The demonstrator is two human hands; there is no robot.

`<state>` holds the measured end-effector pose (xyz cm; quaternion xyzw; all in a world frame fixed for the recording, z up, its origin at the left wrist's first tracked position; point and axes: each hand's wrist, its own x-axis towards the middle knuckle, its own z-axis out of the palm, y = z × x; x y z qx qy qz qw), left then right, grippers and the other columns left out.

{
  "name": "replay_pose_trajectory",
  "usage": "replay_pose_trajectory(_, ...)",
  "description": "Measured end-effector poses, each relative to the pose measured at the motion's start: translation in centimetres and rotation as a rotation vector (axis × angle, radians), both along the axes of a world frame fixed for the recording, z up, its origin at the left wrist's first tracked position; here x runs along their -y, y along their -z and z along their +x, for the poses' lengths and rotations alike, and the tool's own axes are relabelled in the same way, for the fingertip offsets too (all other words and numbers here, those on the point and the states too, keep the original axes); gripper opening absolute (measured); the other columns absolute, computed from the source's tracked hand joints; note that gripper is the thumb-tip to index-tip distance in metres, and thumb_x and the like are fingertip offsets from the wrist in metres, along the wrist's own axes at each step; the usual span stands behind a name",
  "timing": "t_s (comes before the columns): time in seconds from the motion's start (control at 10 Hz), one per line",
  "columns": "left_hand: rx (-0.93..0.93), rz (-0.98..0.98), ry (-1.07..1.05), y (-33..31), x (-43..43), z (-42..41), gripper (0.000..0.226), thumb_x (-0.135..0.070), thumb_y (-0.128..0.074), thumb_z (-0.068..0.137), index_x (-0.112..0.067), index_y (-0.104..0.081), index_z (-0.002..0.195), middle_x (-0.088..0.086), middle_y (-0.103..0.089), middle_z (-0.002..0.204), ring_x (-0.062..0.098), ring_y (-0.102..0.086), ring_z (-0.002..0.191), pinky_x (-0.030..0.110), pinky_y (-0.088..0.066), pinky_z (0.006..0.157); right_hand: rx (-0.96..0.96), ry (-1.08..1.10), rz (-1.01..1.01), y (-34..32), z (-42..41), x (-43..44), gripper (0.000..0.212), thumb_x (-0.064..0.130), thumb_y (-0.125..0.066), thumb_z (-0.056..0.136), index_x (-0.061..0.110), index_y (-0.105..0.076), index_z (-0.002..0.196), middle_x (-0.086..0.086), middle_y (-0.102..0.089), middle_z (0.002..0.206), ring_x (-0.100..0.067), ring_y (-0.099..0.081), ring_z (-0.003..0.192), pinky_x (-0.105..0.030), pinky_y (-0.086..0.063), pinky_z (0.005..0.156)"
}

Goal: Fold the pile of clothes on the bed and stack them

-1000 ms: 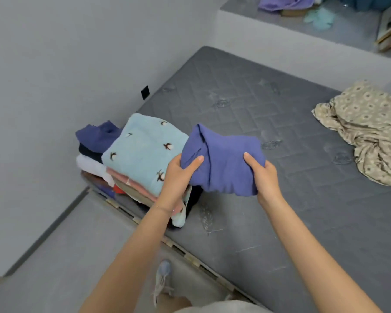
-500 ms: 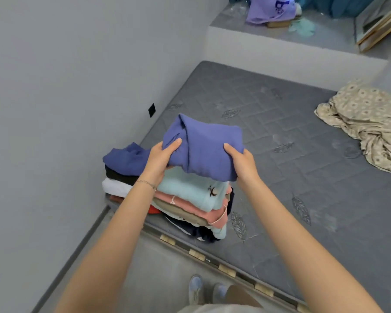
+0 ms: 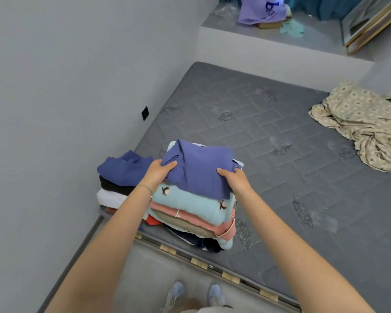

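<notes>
A folded blue-violet garment [image 3: 199,170] is gripped at either side by the left hand [image 3: 157,173] and right hand [image 3: 235,180], thumbs laid on top and fingers tucked beneath, atop the light blue sweater [image 3: 190,204] crowning the stack of folded clothes [image 3: 203,229] at the grey mattress's [image 3: 280,177] near edge.

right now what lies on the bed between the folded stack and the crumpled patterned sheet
Nothing: the head view shows only bare grey mattress between the folded stack and the patterned sheet.

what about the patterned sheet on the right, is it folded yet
No, the patterned sheet lies crumpled in a loose heap on the mattress, apart from the folded stack.
</notes>
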<state>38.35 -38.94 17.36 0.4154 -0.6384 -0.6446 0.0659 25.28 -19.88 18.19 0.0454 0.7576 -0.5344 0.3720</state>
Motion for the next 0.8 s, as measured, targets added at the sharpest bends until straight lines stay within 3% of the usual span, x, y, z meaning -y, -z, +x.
replay_pose_trajectory(0.1,0.122,-0.214,0.108,2.0,1.6,1.0,0.025,-0.026,-0.066,0.094,-0.004,-0.058,0.086,0.02,-0.062,0.089,0.027,-0.056,0.074,0.037,-0.042,0.069,-0.079,-0.046,0.157,1.5,0.7,-0.2,0.041,0.026,-0.069,0.089,-0.004,-0.059,0.116,-0.015,-0.062,0.117,-0.027,-0.056,0.093,-0.037,-0.045,0.08)
replay_pose_trajectory(0.3,0.154,-0.303,0.213,2.4,3.1,1.9,0.043,-0.034,-0.069,0.091,-0.006,-0.055,0.121,0.005,-0.061,0.11,0.024,-0.059,0.101,0.037,-0.047,0.084,-0.201,0.009,0.248,1.1,2.5,-0.4,0.042,0.033,-0.068,0.09,0.0,-0.06,0.115,-0.009,-0.06,0.108,-0.024,-0.054,0.093,-0.036,-0.044,0.08)
replay_pose_trajectory(0.4,0.154,-0.325,0.236,2.5,3.4,2.5,0.055,-0.036,-0.071,0.088,-0.007,-0.05,0.13,0.011,-0.058,0.124,0.028,-0.056,0.114,0.039,-0.047,0.091,-0.254,0.047,0.28,0.6,3.7,-0.9,0.043,0.033,-0.067,0.091,0.001,-0.057,0.118,-0.012,-0.061,0.118,-0.027,-0.057,0.103,-0.032,-0.041,0.079)
replay_pose_trajectory(0.5,0.192,-0.496,0.262,2.0,3.1,2.7,0.07,-0.042,-0.068,0.089,-0.011,-0.037,0.144,0.015,-0.039,0.143,0.034,-0.042,0.129,0.047,-0.04,0.103,-0.311,0.062,0.306,0.2,4.9,-1.8,0.051,0.037,-0.066,0.09,0.009,-0.051,0.13,-0.009,-0.058,0.13,-0.026,-0.057,0.115,-0.033,-0.043,0.088)
replay_pose_trajectory(0.6,0.184,-0.675,0.295,0.4,2.3,3.4,0.072,-0.043,-0.061,0.094,-0.013,-0.028,0.15,0.014,-0.023,0.155,0.038,-0.03,0.138,0.054,-0.032,0.109,-0.385,0.048,0.308,-0.8,6.0,-2.6,0.058,0.046,-0.062,0.091,0.014,-0.048,0.137,-0.007,-0.054,0.137,-0.027,-0.052,0.123,-0.036,-0.042,0.095)
replay_pose_trajectory(0.7,0.17,-0.824,0.359,-0.5,1.5,4.3,0.071,-0.047,-0.054,0.096,-0.017,-0.025,0.153,0.014,-0.014,0.161,0.033,-0.017,0.147,0.054,-0.019,0.116,-0.489,-0.065,0.417,-1.7,6.8,-3.6,0.067,0.055,-0.056,0.091,0.019,-0.04,0.146,-0.009,-0.043,0.148,-0.031,-0.036,0.136,-0.045,-0.036,0.107)
replay_pose_trajectory(0.8,0.178,-0.906,0.43,-1.3,0.6,4.8,0.07,-0.051,-0.049,0.098,-0.024,-0.02,0.156,0.011,-0.007,0.164,0.031,-0.008,0.15,0.054,-0.008,0.118,-0.597,-0.187,0.484,-2.9,7.4,-4.3,0.071,0.056,-0.054,0.092,0.021,-0.033,0.15,-0.009,-0.037,0.152,-0.031,-0.029,0.14,-0.046,-0.034,0.107)
